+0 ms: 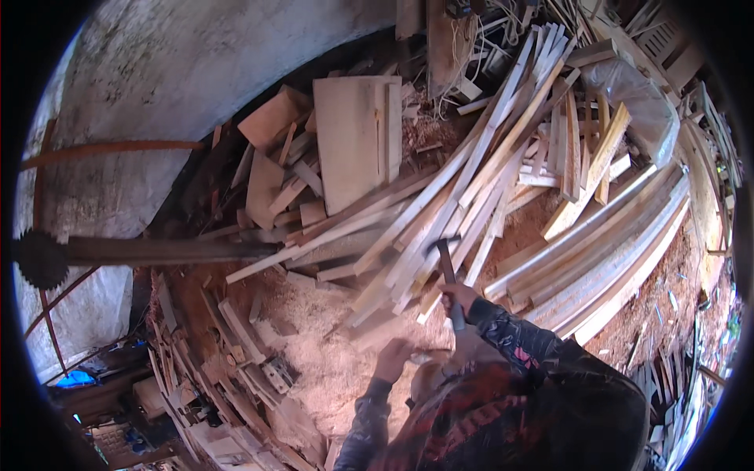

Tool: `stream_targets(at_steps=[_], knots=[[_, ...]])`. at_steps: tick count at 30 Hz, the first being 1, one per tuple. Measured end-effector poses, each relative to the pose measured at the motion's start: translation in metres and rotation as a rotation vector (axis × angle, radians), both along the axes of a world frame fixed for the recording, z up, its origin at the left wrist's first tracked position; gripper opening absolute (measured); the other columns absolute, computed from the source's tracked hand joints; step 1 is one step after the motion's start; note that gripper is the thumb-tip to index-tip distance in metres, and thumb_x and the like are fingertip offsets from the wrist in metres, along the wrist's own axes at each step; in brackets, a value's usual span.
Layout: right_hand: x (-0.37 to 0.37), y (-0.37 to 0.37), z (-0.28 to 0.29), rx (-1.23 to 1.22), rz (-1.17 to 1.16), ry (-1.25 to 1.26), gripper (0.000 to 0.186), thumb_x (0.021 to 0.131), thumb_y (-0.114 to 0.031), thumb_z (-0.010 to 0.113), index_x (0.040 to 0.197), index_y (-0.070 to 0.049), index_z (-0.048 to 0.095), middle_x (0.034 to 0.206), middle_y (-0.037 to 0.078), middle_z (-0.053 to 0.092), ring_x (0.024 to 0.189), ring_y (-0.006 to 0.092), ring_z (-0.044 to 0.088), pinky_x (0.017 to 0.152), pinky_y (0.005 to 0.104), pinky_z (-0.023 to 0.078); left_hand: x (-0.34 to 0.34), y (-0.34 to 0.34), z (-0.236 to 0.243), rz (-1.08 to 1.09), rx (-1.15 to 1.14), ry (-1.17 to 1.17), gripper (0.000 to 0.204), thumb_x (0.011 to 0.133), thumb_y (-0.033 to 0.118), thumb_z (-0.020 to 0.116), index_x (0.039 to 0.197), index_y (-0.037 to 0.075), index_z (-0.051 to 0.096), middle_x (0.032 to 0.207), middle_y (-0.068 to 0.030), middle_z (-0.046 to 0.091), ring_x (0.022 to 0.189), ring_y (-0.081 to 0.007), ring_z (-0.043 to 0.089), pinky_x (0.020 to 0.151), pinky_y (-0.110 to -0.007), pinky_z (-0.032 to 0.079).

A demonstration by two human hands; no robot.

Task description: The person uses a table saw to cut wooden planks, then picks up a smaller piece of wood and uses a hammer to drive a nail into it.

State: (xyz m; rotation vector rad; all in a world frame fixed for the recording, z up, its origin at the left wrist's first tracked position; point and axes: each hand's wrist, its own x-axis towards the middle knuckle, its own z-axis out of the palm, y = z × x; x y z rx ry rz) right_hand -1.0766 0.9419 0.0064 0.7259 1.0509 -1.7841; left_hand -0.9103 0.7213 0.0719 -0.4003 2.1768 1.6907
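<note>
My right hand (459, 302) is wrapped round the handle of a hammer (444, 257), whose dark head lies over a bundle of long pale wooden slats (477, 184) running from upper right down to the middle. My left hand (393, 360) is lower and to the left, fingers curled at a small pale object that I cannot make out, above a bed of sawdust and shavings (310, 345). My dark patterned sleeves and body fill the bottom.
A toothed circular blade (41, 259) on a dark shaft is at far left, by a pale sheet wall (118, 71). Boards and offcuts (345, 125) lie at the back, stacked planks (597, 259) and crumpled plastic (636, 110) at right, more scraps (243, 337) at lower left.
</note>
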Motion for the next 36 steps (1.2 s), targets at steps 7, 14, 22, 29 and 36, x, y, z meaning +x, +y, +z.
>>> stream_targets(at_steps=[7,14,22,29,36], knots=[[-0.051,0.118,-0.139,0.357,0.544,0.184,0.033,0.084,-0.027,0.062,0.063,-0.001,0.062,0.058,0.011,0.061,0.051,0.0197,0.06,0.052,0.0363,0.051,-0.138,-0.048,-0.071,0.102,-0.269,-0.237,0.021,0.093,0.023,0.056,0.088,0.004,0.063,0.081,-0.0053,0.062,0.073,-0.0144,0.062,0.06,-0.028,0.051],[-0.285,0.05,-0.194,0.792,0.971,1.537,0.028,0.083,-0.027,0.057,0.062,-0.012,0.065,0.06,0.009,0.063,0.061,0.029,0.065,0.059,0.0453,0.051,-0.14,0.037,-0.08,0.273,0.135,-0.426,0.023,0.096,0.021,0.05,0.101,0.003,0.063,0.087,-0.0047,0.064,0.08,-0.0138,0.059,0.072,-0.029,0.049],[-0.654,-0.25,-0.062,0.059,0.133,0.638,0.031,0.092,-0.025,0.055,0.113,-0.005,0.047,0.071,0.013,0.056,0.049,0.0265,0.059,0.042,0.0422,0.053,0.038,0.046,-0.019,0.746,-0.06,-0.822,0.011,0.084,0.006,0.058,0.094,0.003,0.064,0.092,-0.0133,0.064,0.086,-0.029,0.063,0.073,-0.033,0.051],[-0.682,-0.282,-0.098,0.362,0.115,0.676,0.02,0.091,-0.02,0.054,0.105,-0.008,0.047,0.066,0.011,0.049,0.049,0.028,0.057,0.041,0.0428,0.05,0.0,0.062,0.006,0.834,-0.205,-0.515,0.029,0.09,0.029,0.065,0.106,0.004,0.063,0.088,-0.0088,0.066,0.079,-0.0168,0.063,0.072,-0.031,0.052],[-0.529,-0.221,-0.056,0.534,0.215,1.222,0.032,0.085,-0.018,0.053,0.107,0.001,0.04,0.07,0.02,0.061,0.048,0.0318,0.062,0.041,0.0419,0.052,-0.336,-0.106,0.027,0.356,-1.012,0.138,0.027,0.094,0.02,0.055,0.111,-0.001,0.057,0.109,-0.0238,0.061,0.101,-0.0394,0.06,0.085,-0.043,0.048]])
